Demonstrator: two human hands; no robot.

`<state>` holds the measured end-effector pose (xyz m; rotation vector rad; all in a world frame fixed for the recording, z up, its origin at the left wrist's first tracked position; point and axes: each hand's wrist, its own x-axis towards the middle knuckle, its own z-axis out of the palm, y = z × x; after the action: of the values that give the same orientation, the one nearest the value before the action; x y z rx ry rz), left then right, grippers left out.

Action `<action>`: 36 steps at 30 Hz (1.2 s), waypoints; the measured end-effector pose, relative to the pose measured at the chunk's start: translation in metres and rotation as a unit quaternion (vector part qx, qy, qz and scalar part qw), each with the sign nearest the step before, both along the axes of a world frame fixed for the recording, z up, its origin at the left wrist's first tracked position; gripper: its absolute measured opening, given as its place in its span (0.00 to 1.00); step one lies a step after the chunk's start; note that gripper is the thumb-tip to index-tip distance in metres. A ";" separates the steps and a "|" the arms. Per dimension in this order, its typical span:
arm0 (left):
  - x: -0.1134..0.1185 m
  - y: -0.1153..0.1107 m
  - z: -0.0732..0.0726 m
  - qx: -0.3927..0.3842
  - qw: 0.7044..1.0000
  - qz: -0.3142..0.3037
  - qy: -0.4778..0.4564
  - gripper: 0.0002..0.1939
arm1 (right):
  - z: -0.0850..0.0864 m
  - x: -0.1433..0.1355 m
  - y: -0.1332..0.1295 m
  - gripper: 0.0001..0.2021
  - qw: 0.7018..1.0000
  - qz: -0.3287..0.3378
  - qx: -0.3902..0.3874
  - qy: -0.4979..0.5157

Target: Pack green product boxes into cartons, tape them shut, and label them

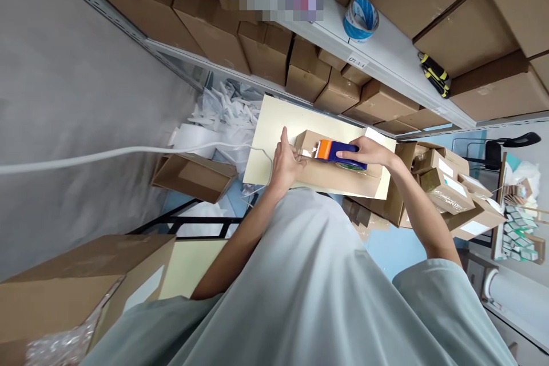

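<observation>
A long closed cardboard box (343, 177) lies on a pale yellow tabletop (271, 120) in front of me. My right hand (364, 151) is closed around a tape dispenser (337, 151), dark blue with an orange toothed head, which lies against the top of the box. Clear tape shows near the left end of the box, by the dispenser's orange head. At that end is my left hand (286, 161), one finger stretched away from me and the others apart, touching the box. The hand is not wrapped around it.
A white cable (128, 150) crosses from the left to the table. Shelves with boxes (306, 66) run behind it, holding a blue tape roll (361, 19) and yellow-black cutters (434, 75). An open carton (195, 174) stands left; packed boxes (448, 190) are piled right.
</observation>
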<state>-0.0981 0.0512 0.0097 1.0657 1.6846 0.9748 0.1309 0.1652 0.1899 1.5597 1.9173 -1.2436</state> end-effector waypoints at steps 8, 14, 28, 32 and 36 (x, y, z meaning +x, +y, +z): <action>-0.009 -0.001 0.001 -0.029 0.998 0.005 -0.052 0.61 | -0.006 -0.007 -0.033 0.39 0.999 -0.007 0.046 -0.015; -0.027 0.001 -0.014 -0.062 0.984 -0.027 -0.168 0.65 | -0.015 -0.013 -0.044 0.34 0.995 -0.001 0.090 -0.052; -0.014 0.015 -0.044 -0.054 0.978 0.042 -0.198 0.35 | -0.019 -0.021 -0.040 0.26 0.990 -0.007 0.099 -0.098; 0.000 0.006 -0.043 -0.007 0.993 0.054 -0.105 0.37 | -0.019 -0.026 -0.040 0.24 0.988 0.002 0.106 -0.109; 0.007 0.000 -0.044 0.016 0.999 0.037 -0.030 0.37 | -0.017 -0.029 -0.039 0.25 0.988 0.008 0.110 -0.111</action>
<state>-0.0914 0.0513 -0.0341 0.9907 1.6759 1.0737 0.1018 0.1263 0.1726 1.7067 1.9672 -0.8325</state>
